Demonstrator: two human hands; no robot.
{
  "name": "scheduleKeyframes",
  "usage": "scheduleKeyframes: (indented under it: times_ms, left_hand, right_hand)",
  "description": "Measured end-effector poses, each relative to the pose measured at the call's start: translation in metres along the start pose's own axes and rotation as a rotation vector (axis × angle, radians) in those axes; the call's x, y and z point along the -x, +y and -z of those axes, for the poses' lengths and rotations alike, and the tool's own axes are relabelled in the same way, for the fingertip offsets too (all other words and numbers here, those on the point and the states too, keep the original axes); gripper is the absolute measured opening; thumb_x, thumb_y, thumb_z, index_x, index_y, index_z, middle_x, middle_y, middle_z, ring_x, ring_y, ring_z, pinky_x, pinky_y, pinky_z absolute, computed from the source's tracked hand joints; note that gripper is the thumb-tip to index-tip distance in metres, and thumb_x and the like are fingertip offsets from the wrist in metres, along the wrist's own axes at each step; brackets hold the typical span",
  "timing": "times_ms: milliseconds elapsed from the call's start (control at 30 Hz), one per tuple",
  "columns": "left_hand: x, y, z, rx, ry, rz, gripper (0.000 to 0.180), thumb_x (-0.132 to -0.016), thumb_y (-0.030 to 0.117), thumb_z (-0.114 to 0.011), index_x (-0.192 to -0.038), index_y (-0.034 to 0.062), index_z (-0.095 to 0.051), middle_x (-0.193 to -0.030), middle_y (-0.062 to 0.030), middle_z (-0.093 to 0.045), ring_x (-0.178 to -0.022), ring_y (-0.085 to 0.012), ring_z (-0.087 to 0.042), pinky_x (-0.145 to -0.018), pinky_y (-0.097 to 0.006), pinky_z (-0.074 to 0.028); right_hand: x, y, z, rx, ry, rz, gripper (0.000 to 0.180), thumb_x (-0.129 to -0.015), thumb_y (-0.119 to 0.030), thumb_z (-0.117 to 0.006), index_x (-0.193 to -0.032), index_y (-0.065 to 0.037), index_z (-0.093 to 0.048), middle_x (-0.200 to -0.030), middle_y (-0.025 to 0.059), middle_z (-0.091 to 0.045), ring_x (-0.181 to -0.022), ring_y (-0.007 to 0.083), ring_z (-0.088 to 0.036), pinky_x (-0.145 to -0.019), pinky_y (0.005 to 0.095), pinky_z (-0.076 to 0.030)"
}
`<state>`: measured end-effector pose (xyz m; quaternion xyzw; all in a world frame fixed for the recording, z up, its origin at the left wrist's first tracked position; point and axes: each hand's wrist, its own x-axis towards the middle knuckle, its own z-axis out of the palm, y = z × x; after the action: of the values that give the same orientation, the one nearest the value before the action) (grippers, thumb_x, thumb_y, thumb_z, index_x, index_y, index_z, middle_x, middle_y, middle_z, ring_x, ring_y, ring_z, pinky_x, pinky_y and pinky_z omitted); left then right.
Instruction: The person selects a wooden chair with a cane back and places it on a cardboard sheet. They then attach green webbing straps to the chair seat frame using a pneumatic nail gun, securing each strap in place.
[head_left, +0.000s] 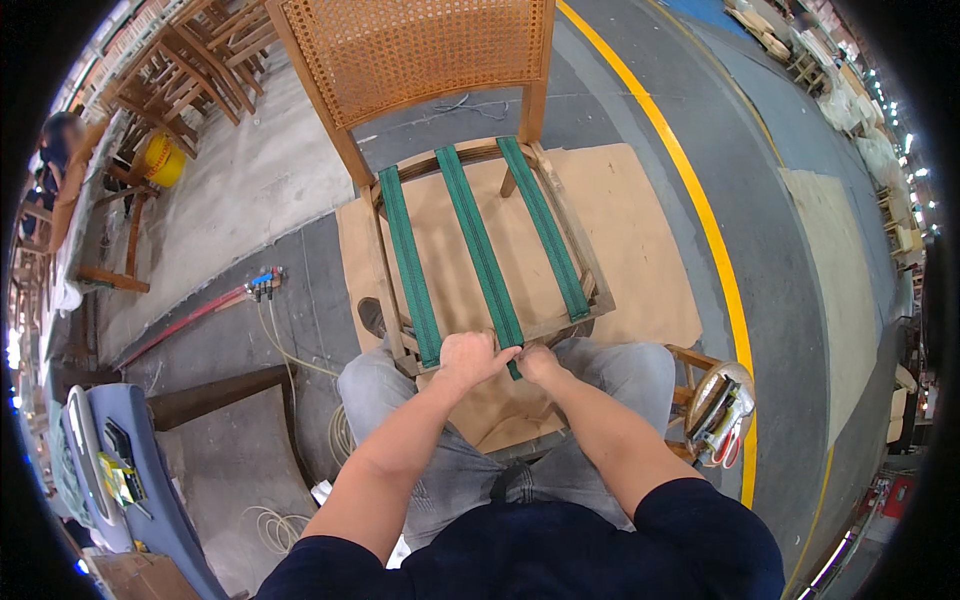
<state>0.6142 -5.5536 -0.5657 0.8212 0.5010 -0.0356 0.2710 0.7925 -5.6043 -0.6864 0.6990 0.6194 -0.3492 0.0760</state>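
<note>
So here's the view looking straight down: a wooden chair frame [480, 240] with a cane back [425, 50] sits on a sheet of cardboard [640, 250] on the concrete floor [240, 190], right in front of the person's knees. Three green webbing straps run front to back across the open seat. The left strap [408, 260] and the right strap [548, 235] are both laid flat across the frame.

The middle strap [480, 245] is the one being handled. Its near end comes over the front rail of the seat, right where both hands meet. The left hand [468, 360] is curled closed on the rail beside that strap end, fingers bent tight; it looks like it's gripping the strap, though the fingers hide exactly how. The right hand [540, 365] is balled up too, pinched on the tail of the same strap, which pokes out dark green between the two hands.

Off to the person's right there's a small wooden stool [700, 400] with a tool [722, 415] lying on it. A yellow line [700, 215] runs along the floor past the cardboard. More wooden chair frames [190, 60] are stacked at the upper left, and hoses [275, 340] trail across the floor on the left.
</note>
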Motion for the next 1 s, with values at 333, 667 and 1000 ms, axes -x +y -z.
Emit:
scheduleKeyframes:
  times_ms: [333,667,1000]
  left_hand:
    - [0.006,-0.017,-0.011,-0.076,0.081,0.054,0.065,-0.094,0.068,-0.061,-0.086,0.0051,-0.073,-0.075,-0.0154,-0.075,-0.073,-0.0332,-0.076,-0.066,-0.045,-0.061]
    - [-0.005,-0.010,-0.009,-0.052,0.071,0.021,0.060,-0.091,0.066,-0.066,-0.088,0.0059,-0.073,-0.079,-0.0137,-0.076,-0.074,-0.0313,-0.076,-0.066,-0.044,-0.061]
    - [0.000,-0.017,-0.020,-0.015,0.136,0.027,0.059,-0.090,0.064,-0.069,-0.082,0.0061,-0.070,-0.076,-0.0158,-0.075,-0.069,-0.0320,-0.075,-0.060,-0.044,-0.059]
  right_hand:
    - [0.037,-0.016,0.020,-1.561,-0.118,-0.649,0.050,-0.110,-0.052,-0.047,-0.098,-0.006,-0.062,-0.076,0.0040,-0.057,-0.065,0.0198,-0.057,-0.063,0.0401,-0.051]
    - [0.002,-0.037,0.010,-2.387,-0.541,-0.660,0.058,-0.105,-0.053,-0.029,-0.094,-0.008,-0.063,-0.076,0.0023,-0.058,-0.061,0.0149,-0.047,-0.060,0.0314,-0.044]
    - [-0.005,-0.049,-0.007,-2.486,-0.430,-0.861,0.033,-0.106,-0.031,-0.050,-0.083,-0.011,-0.061,-0.071,0.0010,-0.060,-0.052,0.0125,-0.052,-0.045,0.0253,-0.038]
